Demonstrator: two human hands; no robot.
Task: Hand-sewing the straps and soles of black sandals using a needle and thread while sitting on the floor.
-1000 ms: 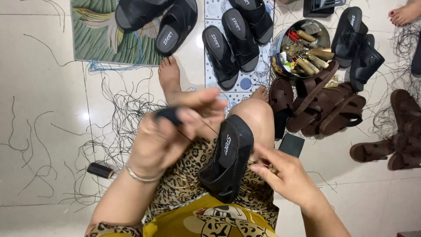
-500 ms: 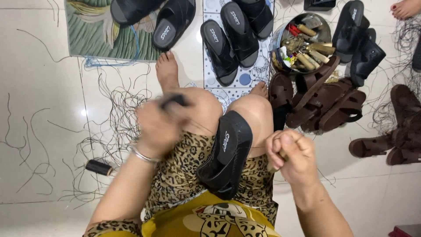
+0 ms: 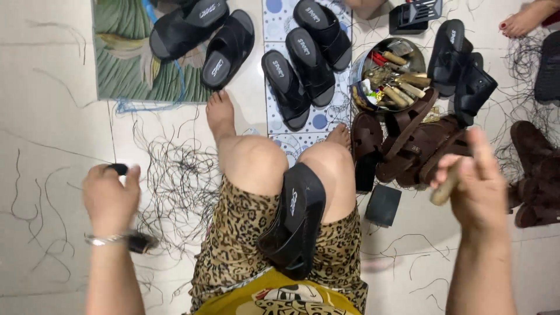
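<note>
Pulling both hands wide apart now: left hand (image 3: pixel 109 197) clenched on a small black tool (image 3: pixel 118 169), right hand (image 3: pixel 475 185) gripping wooden awl handle (image 3: pixel 444 189), drawing thread tight through black sandal (image 3: pixel 294 221) on my lap.

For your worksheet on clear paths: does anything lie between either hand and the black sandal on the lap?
Nothing visible does. The black sandal rests on the lap between the knees. The left hand and right hand are raised out to either side, with only open air between them and it.
</note>
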